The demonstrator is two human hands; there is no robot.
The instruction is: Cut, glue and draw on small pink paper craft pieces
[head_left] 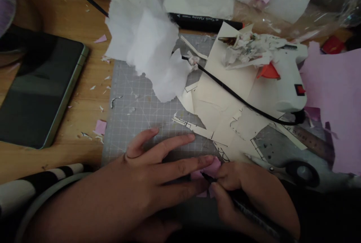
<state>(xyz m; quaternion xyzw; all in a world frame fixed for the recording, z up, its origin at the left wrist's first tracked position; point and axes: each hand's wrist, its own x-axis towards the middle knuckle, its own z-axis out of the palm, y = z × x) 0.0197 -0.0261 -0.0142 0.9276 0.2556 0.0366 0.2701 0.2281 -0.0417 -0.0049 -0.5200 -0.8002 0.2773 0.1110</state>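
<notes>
My left hand [146, 186] lies with its fingers stretched out, two fingertips pressing on small pink paper pieces [213, 167] at the lower middle of the head view. In my right hand [256, 190] is a black pen [249, 211], gripped between thumb and fingers. Its dark tip meets the pink paper, or hovers just above it; I cannot tell which. Part of the paper is hidden under both hands. Beneath them is a grey gridded cutting mat [132, 85]. A pair of scissors [302, 172] with black handles lies just beyond my right hand.
Crumpled white tissue [152, 36] and cut cream paper [222, 104] cover much of the mat. A white glue gun [290, 77] rests on the paper, its black cord crossing there. Elsewhere are a phone [42, 88], a black marker [203, 23], a ruler [313, 143] and a pink sheet [335, 96].
</notes>
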